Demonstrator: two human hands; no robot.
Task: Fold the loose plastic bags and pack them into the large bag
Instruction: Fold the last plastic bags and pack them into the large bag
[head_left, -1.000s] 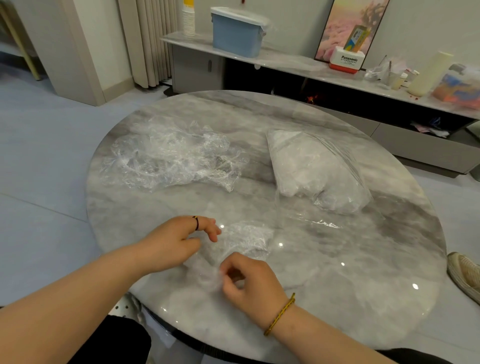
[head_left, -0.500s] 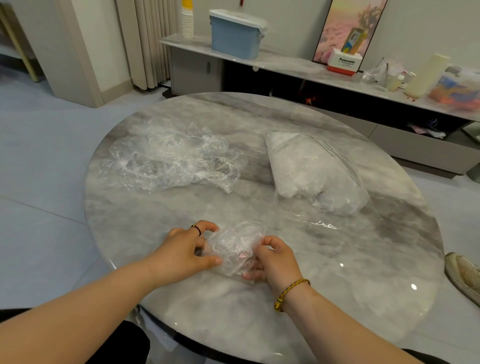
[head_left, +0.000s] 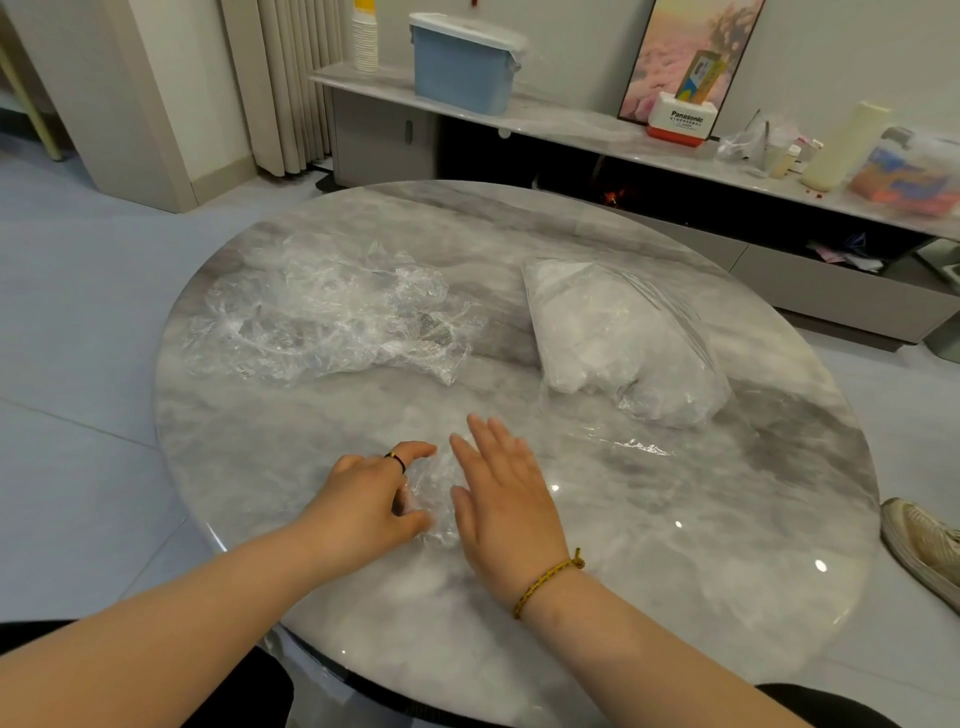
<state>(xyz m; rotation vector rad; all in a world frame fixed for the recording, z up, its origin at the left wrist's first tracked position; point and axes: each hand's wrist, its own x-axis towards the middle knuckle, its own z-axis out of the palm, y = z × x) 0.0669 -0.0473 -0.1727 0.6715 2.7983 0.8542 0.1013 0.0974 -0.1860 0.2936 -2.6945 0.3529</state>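
A small clear plastic bag (head_left: 435, 491), partly folded, lies on the round marble table (head_left: 675, 545) near its front edge. My left hand (head_left: 366, 506) pinches its left side between thumb and curled fingers. My right hand (head_left: 506, 506) lies flat with straight fingers over the bag's right part and hides it. A heap of loose crumpled clear bags (head_left: 332, 312) sits at the table's back left. The large clear bag (head_left: 623, 338), stuffed with white folded bags, lies at the back right, its open mouth film (head_left: 636, 446) spread toward me.
A low shelf unit (head_left: 597, 130) runs behind the table with a blue lidded bin (head_left: 462, 65), a stack of cups (head_left: 365, 36), a Panasonic box (head_left: 684, 122) and other items. A shoe (head_left: 922, 545) shows by the table's right edge.
My right hand has let go of the small bag's edge and flattened over it. My left hand keeps its pinch on the bag's left side. The bag looks smaller and flatter.
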